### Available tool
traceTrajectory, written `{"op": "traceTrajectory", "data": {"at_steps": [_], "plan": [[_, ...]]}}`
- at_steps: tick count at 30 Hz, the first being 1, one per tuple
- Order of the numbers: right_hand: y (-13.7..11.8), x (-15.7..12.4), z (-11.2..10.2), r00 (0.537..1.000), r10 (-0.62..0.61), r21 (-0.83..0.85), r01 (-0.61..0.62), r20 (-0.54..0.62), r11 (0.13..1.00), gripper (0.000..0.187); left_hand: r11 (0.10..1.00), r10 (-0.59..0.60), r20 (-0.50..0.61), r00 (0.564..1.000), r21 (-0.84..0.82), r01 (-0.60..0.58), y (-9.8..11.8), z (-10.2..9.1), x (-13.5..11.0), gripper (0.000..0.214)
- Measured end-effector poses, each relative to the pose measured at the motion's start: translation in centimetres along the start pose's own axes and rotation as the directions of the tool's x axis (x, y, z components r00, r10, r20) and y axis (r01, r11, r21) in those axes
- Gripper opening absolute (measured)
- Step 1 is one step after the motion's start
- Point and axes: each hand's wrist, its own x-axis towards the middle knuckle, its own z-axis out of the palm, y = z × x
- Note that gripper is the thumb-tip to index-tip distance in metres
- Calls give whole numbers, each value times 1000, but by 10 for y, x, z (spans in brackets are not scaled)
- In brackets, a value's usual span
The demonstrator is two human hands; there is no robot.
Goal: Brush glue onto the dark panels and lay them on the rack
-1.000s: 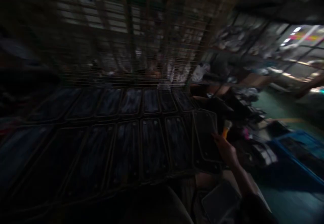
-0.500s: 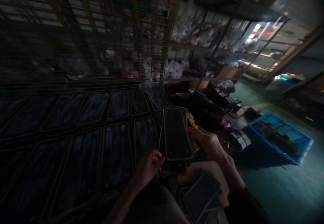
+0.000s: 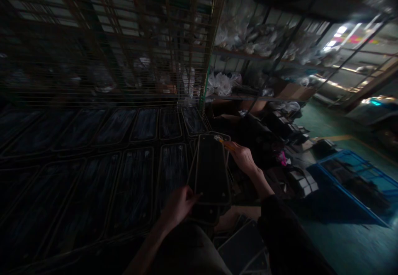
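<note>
The brush [image 3: 220, 139] has moved over the panel [image 3: 212, 169], pointing left, gripped by the right hand [image 3: 243, 157]; left hand [image 3: 178, 204] pinches the panel, lying lengthwise away.

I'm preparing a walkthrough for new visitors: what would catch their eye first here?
Probably the large blue bin at lower right, and the bright lights at upper right, against the darkness. Next, rows of dark panels fill the left side. Near the centre, the right hand holds a yellow-handled brush at the far end of a framed panel.
</note>
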Motion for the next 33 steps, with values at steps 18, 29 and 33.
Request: {"op": "traceTrajectory", "data": {"at_steps": [18, 29, 33], "plan": [[-94, -113, -67, 937, 37, 210, -116, 347, 971, 28, 862, -96, 121, 988, -486, 143, 4, 6, -10, 32], [-66, -74, -47, 896, 88, 613, -366, 435, 700, 31, 842, -92, 109, 990, -522, 136, 2, 6, -9, 31], [-43, -42, -25, 952, 178, 610, -298, 251, 734, 36, 826, -98, 92, 991, -548, 132, 0, 7, -9, 39]]}}
